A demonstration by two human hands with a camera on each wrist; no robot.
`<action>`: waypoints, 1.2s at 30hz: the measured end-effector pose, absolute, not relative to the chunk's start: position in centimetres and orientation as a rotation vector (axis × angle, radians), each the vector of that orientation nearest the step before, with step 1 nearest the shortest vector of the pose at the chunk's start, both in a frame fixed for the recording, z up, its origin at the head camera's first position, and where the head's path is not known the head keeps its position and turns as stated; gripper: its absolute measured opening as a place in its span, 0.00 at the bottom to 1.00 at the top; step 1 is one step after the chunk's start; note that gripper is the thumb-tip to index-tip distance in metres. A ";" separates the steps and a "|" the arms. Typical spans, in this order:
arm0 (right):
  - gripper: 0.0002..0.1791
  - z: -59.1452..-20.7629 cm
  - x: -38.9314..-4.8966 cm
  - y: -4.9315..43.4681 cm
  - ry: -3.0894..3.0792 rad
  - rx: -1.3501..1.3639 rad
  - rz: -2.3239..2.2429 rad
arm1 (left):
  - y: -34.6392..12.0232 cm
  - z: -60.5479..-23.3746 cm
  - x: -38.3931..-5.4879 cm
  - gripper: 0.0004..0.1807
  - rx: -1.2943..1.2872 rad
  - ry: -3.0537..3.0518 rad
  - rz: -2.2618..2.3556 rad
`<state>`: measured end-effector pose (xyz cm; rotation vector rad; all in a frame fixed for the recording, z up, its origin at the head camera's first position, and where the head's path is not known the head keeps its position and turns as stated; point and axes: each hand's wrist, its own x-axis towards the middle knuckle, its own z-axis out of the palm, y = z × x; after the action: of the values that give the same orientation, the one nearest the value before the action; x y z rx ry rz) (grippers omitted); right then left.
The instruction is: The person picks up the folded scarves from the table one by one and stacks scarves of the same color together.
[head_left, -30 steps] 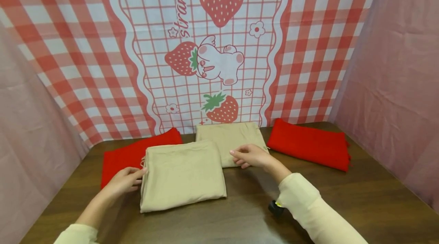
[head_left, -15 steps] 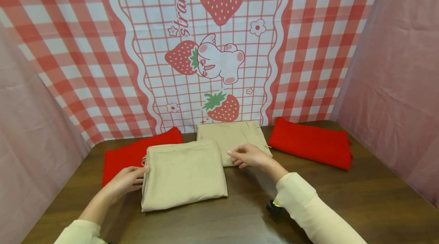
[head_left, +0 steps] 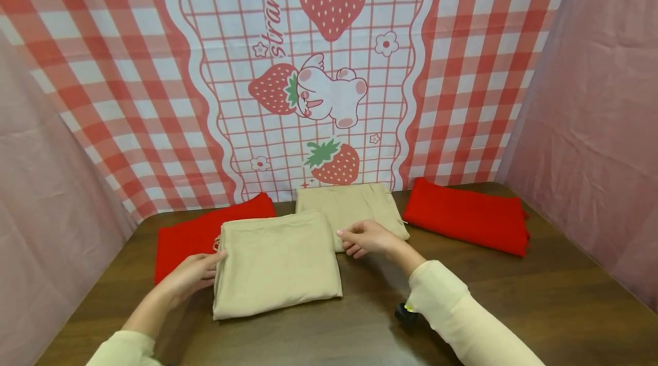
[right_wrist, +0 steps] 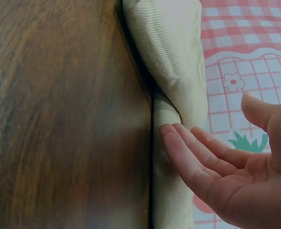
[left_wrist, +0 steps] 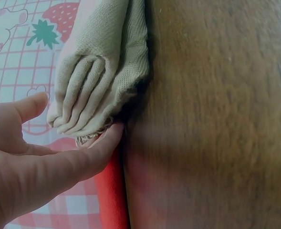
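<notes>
A folded beige cloth (head_left: 277, 266) lies at the front left of the table, its layered folded end (left_wrist: 85, 90) showing in the left wrist view. My left hand (head_left: 192, 274) is at that cloth's left edge, thumb raised and the extended fingers (left_wrist: 90, 157) beside its looped fringe. My right hand (head_left: 371, 238) hovers just off the cloth's right side, in front of a second folded beige cloth (head_left: 346, 206). Its fingers (right_wrist: 202, 160) are loosely bent with nothing between them, and the thumb stands apart. Whether the fingertips touch a cloth is unclear.
One folded red cloth (head_left: 180, 240) lies at the back left, partly behind the front beige cloth. Another red cloth (head_left: 468, 214) rests at the back right. The brown wooden table (head_left: 514, 297) ends at a strawberry-print backdrop (head_left: 329, 86). Pink curtains (head_left: 591, 126) hang at both sides.
My right hand has shifted slightly left, closer to the front beige cloth. The left hand has barely moved, and the cloths stay in place.
</notes>
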<state>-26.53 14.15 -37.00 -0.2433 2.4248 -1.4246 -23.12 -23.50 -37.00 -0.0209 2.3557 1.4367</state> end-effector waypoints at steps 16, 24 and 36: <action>0.22 -37.6 -26.6 13.6 2.359 -0.256 -1.501 | -22.8 -37.4 -23.5 0.40 -0.022 2.266 1.508; 0.21 -37.8 -26.5 12.8 2.332 -0.218 -1.513 | -22.9 -37.7 -23.7 0.40 -0.044 2.236 1.550; 0.23 -38.2 -26.7 12.1 2.267 -0.157 -1.552 | -23.1 -38.2 -24.0 0.37 -0.062 2.230 1.607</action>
<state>-26.68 12.12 -38.24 -0.1573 2.2668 -1.5517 -24.00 -23.06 -38.20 -0.0619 2.2300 1.6074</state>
